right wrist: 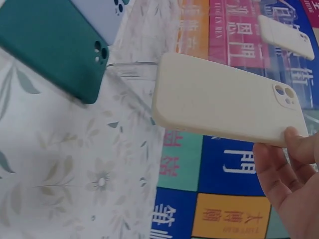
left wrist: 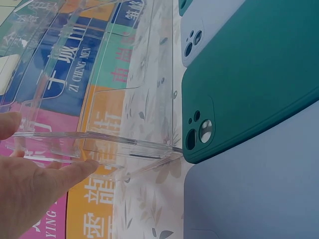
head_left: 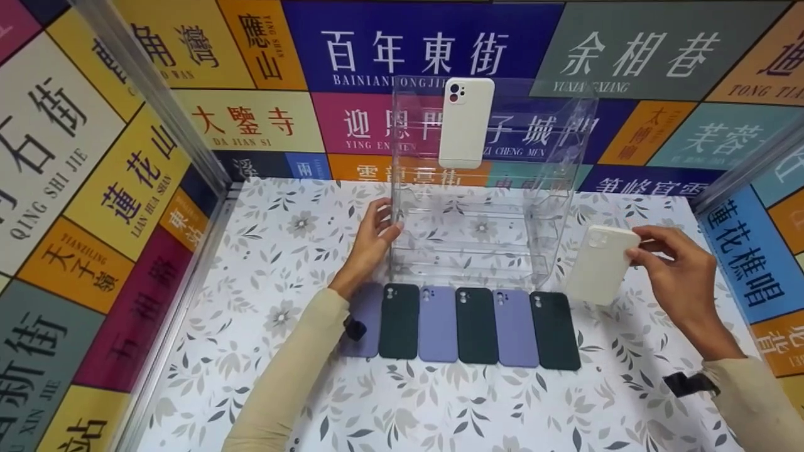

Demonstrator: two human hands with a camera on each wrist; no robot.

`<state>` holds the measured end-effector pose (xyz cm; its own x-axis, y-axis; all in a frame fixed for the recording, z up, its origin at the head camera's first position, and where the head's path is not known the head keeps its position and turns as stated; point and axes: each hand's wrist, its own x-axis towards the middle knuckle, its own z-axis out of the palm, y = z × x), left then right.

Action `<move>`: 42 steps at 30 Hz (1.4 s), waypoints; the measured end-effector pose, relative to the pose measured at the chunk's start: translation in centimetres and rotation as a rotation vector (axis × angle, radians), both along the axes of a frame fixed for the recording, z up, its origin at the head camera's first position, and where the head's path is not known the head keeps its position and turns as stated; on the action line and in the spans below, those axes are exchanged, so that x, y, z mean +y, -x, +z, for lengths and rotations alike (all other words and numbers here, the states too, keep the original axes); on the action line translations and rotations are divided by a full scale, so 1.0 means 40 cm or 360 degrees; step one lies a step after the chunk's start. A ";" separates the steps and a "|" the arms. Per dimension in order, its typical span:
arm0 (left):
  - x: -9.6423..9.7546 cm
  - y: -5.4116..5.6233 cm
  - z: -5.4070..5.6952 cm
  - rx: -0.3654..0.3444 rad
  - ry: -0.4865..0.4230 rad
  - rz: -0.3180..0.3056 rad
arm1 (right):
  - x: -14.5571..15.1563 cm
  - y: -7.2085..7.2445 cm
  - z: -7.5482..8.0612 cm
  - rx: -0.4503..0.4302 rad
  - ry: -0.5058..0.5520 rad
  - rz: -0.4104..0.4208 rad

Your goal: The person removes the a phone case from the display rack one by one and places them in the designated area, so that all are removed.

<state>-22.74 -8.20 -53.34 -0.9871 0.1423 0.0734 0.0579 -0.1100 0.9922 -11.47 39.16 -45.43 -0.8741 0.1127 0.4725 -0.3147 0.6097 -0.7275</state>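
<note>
My right hand (head_left: 681, 276) pinches a white phone case (head_left: 602, 267) by its upper right edge, thumb on one face and fingers behind. In the right wrist view this phone case (right wrist: 219, 97) shows its camera cutouts beside the thumb. My left hand (head_left: 370, 242) holds the left side wall of a clear tiered display rack (head_left: 477, 245). From the left wrist, thumb and fingers lie on either side of that transparent wall (left wrist: 89, 134). Another white phone case (head_left: 466, 125) stands upright on the rack's top tier, left of its middle.
In front of the rack lies a row of phone cases, alternating purple (head_left: 438, 323) and dark green (head_left: 554, 329); my left forearm partly covers the leftmost purple one. A floral cloth (head_left: 270, 251) covers the table. Panels with Chinese characters (head_left: 427, 44) wall the back and sides.
</note>
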 end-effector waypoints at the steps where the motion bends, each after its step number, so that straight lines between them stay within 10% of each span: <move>1: 0.000 0.000 0.000 -0.0001 0.0002 0.0003 | 0.009 -0.003 -0.008 -0.0035 0.0015 -0.0014; 27: -0.003 0.003 -0.002 -0.0009 0.0037 -0.0017 | 0.161 -0.019 -0.173 -0.1066 0.0033 0.0269; 42: -0.004 0.001 -0.003 0.0006 0.0025 -0.0026 | 0.146 -0.020 -0.234 -0.1140 -0.0002 0.0285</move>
